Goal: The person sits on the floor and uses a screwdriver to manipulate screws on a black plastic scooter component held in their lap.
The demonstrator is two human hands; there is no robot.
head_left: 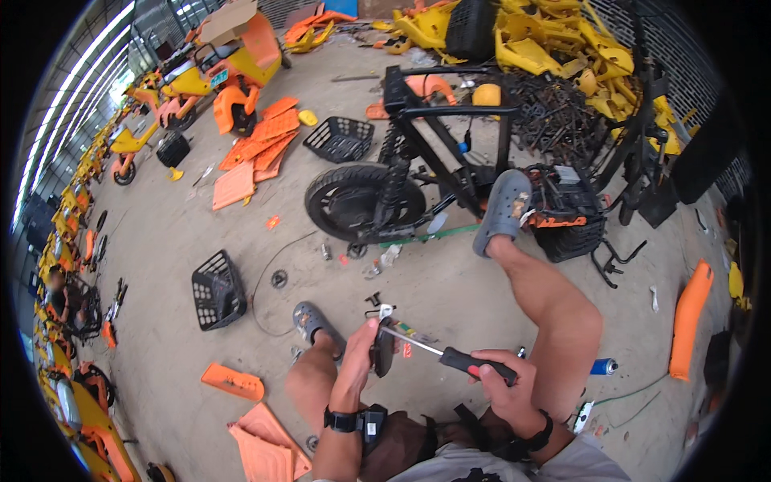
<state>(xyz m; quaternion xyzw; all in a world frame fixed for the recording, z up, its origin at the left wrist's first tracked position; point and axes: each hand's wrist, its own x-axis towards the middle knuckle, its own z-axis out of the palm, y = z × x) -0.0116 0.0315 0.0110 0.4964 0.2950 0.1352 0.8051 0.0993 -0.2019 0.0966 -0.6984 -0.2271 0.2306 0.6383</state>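
Observation:
My right hand grips a screwdriver by its black and red handle. The steel shaft points left, and its tip meets the near end of a small part in my other hand. Closed around that dark, oblong part is my left hand; its exact kind does not show. A small whitish piece sticks up at its top. Both hands are held between my knees, above the concrete floor. In front of me stands a stripped black scooter frame with its rear wheel, and my right shoe rests against it.
A black basket lies left, another beyond the wheel. Orange panels are near my left leg, and one long orange panel lies right. A blue can lies by my right knee. Yellow scooter parts pile up behind the frame.

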